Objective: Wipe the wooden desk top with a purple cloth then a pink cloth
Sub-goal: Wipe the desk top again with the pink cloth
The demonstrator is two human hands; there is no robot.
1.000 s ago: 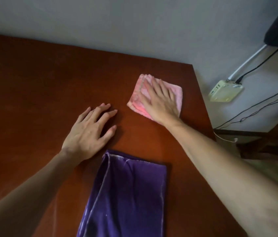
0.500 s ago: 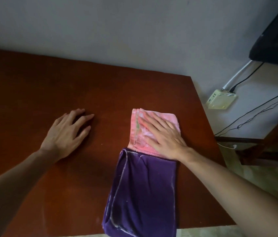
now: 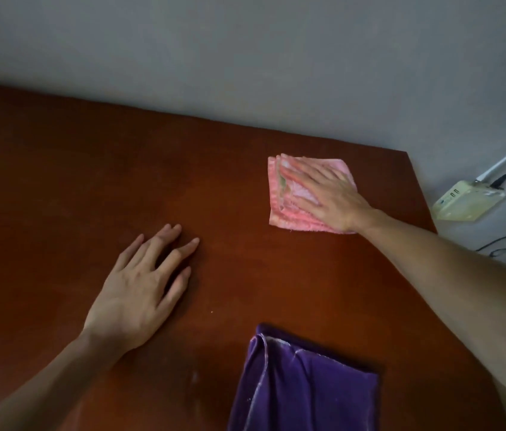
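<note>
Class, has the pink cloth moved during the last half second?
Yes. The pink cloth slid away from the purple cloth, which it touched before, towards the desk's far edge.

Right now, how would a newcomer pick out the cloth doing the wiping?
Start at the wooden desk top and go to its far right corner. There the right hand presses flat on a folded pink cloth. The purple cloth lies untouched at the near edge.

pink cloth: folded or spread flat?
Folded. The pink cloth shows several stacked layer edges along its left side, under the flat right hand.
</note>
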